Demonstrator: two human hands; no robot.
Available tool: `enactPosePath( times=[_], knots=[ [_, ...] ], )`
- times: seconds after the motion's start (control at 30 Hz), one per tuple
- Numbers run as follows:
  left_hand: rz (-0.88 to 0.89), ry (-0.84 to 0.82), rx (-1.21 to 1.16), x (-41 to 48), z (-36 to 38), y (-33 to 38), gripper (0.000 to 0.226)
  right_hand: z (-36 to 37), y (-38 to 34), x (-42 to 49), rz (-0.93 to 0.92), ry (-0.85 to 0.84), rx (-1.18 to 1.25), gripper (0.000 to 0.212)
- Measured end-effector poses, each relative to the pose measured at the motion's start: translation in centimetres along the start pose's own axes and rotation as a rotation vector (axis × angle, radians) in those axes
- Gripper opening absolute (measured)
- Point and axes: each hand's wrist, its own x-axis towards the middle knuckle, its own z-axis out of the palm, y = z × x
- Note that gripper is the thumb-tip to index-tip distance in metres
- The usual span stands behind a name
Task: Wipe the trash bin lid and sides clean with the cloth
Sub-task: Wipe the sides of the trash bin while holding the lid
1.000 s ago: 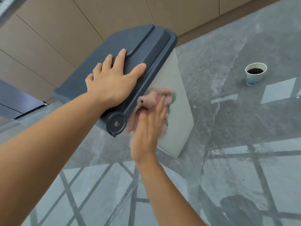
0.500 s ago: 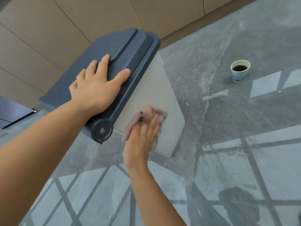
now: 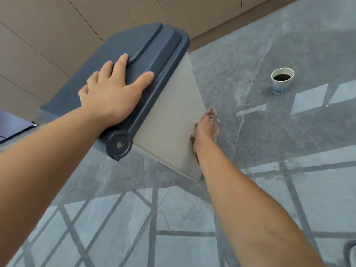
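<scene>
A trash bin with a pale grey body [image 3: 169,120] and a dark blue-grey lid [image 3: 146,47] stands on the floor. My left hand [image 3: 111,93] lies flat on the lid, fingers spread. My right hand [image 3: 206,128] is pressed against the bin's right side, around its front right edge. The pink cloth [image 3: 212,111] is almost wholly hidden under that hand; only a dark frayed edge shows at the fingertips and along the bin's corner.
A paper cup [image 3: 282,80] with dark liquid stands on the grey stone floor [image 3: 269,141] to the right of the bin. Beige wall panels [image 3: 57,26] run behind the bin. Window reflections cross the glossy floor.
My right hand has slid with the cloth from the bin's front face, near the lid hinge, around to its right side. The left hand stays on the lid.
</scene>
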Motion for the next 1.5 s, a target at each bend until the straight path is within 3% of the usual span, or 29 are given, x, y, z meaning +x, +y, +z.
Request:
enactPosePath(
  times=[0.13,0.23,0.3,0.37,0.43,0.5,0.57,0.6,0.7,0.8,0.9,1.07,1.2,1.27,1.37,1.5],
  knots=[
    [-0.001,0.003,0.002,0.2,0.1,-0.2,0.081,4.6,-9.9,-2.7,-0.544,-0.109,-0.183,0.062],
    [-0.008,-0.002,0.004,0.1,0.1,-0.2,0.082,4.7,-6.6,-5.0,-0.751,-0.064,-0.192,0.070],
    [-0.004,0.004,0.010,0.1,-0.1,0.0,0.080,1.6,-0.3,-4.3,-0.624,-0.038,-0.309,0.057],
    [-0.002,-0.009,0.009,0.0,-0.2,0.1,0.079,-1.7,7.1,-4.0,-0.341,-0.059,-0.333,0.052],
    [0.004,-0.006,0.007,-0.1,-0.1,0.0,0.078,-2.7,11.5,-3.9,-0.081,-0.059,-0.195,0.041],
    [-0.007,0.018,0.008,0.1,-0.1,-0.1,0.079,-1.5,11.3,-3.4,0.081,0.017,0.028,0.024],
    [-0.018,0.008,0.017,0.3,-0.1,0.1,0.079,-0.3,8.7,-2.7,0.114,0.176,0.023,0.019],
    [-0.018,0.007,0.014,0.2,-0.1,0.1,0.079,-0.3,6.6,-2.6,0.100,0.121,-0.001,0.025],
    [0.004,0.030,0.019,0.2,0.0,-0.1,0.079,0.9,-0.4,-3.2,-0.303,-0.040,-0.277,0.058],
    [0.013,0.046,0.012,0.2,0.2,-0.2,0.079,3.5,-6.6,-4.7,-0.536,-0.098,-0.199,0.072],
    [0.015,0.046,0.006,0.2,0.3,-0.1,0.081,3.7,-6.8,-3.8,-0.633,-0.077,-0.178,0.062],
    [0.005,0.009,-0.012,0.2,0.2,-0.1,0.082,0.1,2.6,-3.5,-0.179,-0.034,-0.184,0.029],
    [0.000,0.017,-0.016,0.3,0.2,-0.3,0.085,0.5,4.7,-10.2,0.017,-0.059,-0.189,0.035],
    [-0.001,0.011,-0.017,0.3,0.3,-0.2,0.085,1.5,4.2,-14.1,-0.209,-0.135,-0.272,0.053],
    [-0.007,0.024,-0.009,0.3,0.4,-0.2,0.083,4.2,2.5,-18.1,-0.565,-0.262,-0.148,0.056],
    [-0.001,0.027,-0.033,0.5,0.4,-0.3,0.084,3.5,4.2,-16.6,-0.971,-0.126,-0.140,0.061]
  ],
)
